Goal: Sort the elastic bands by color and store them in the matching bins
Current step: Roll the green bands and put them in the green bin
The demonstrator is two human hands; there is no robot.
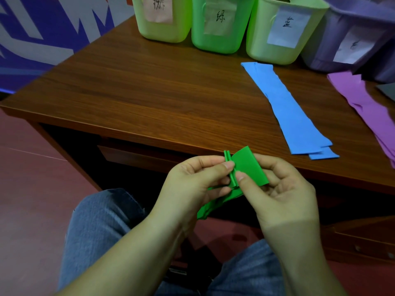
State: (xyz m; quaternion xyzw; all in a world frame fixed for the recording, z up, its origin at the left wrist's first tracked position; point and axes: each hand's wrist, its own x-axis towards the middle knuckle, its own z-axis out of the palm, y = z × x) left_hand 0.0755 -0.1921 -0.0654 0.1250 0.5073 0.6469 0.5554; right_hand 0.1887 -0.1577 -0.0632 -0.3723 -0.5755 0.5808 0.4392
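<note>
1. Both hands are below the near edge of the tabletop (132, 86), over the lap, working one green elastic band (248, 167).
2. Left hand (192, 184): grip closed on the green elastic band, with thumb and fingertips pinching its folded edge, which stands up as a narrow double ridge between the two hands.
3. Right hand (282, 189): grip also closed on the same band. The thumb presses the front beside the ridge and curled fingers support it from behind. A flat flap of the band fans up and to the right over those fingers.
4. The rest of the green band hangs down and to the left beneath the hands as a loose tail.
5. Blue elastic band (292, 112): lies flat on the tabletop, running diagonally from near the bins to the near edge. Layered ends show at the near end.
6. Purple elastic band (363, 103): flat on the tabletop at the right, partly cut off by the frame.
7. Bins along the far edge, each with a handwritten paper label: a pale green bin (164, 28), a brighter green bin (220, 41), another pale green bin (277, 50), then a purple bin (333, 50) at the far right, which is blurred.
8. Jeans (100, 227) are visible on the person's knees.
</note>
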